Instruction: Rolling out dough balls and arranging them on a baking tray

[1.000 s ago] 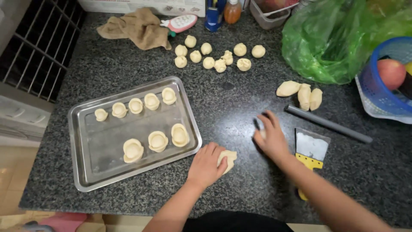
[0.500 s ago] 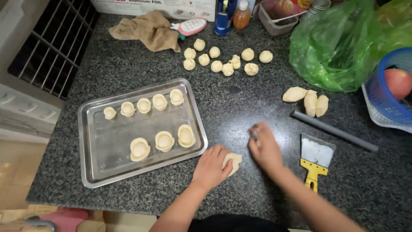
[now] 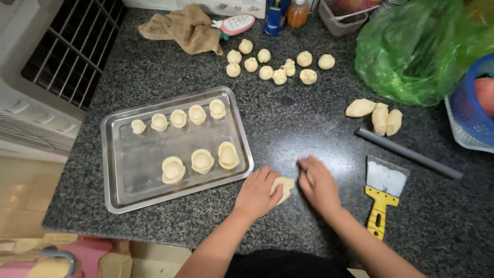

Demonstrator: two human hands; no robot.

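My left hand (image 3: 257, 194) presses flat on a small piece of pale dough (image 3: 284, 186) on the dark granite counter, just right of a metal baking tray (image 3: 139, 164). My right hand (image 3: 319, 184) rests fingers-down on the counter right beside the dough, and I cannot tell whether it touches it. The tray carries several shaped dough pieces (image 3: 201, 160) in two rows. Several dough balls (image 3: 280, 64) lie at the back of the counter. Three longer dough chunks (image 3: 380, 114) lie to the right.
A yellow-handled scraper (image 3: 383, 193) and a grey rod (image 3: 406, 153) lie right of my right hand. A green plastic bag (image 3: 411, 49), a blue basket (image 3: 471, 110), a brown cloth (image 3: 182, 28) and bottles stand at the back. The counter's front edge is close.
My right hand has drawn in toward the dough, from spread on the counter to beside the piece. My left hand stays pressed on the dough. The camera has shifted slightly.
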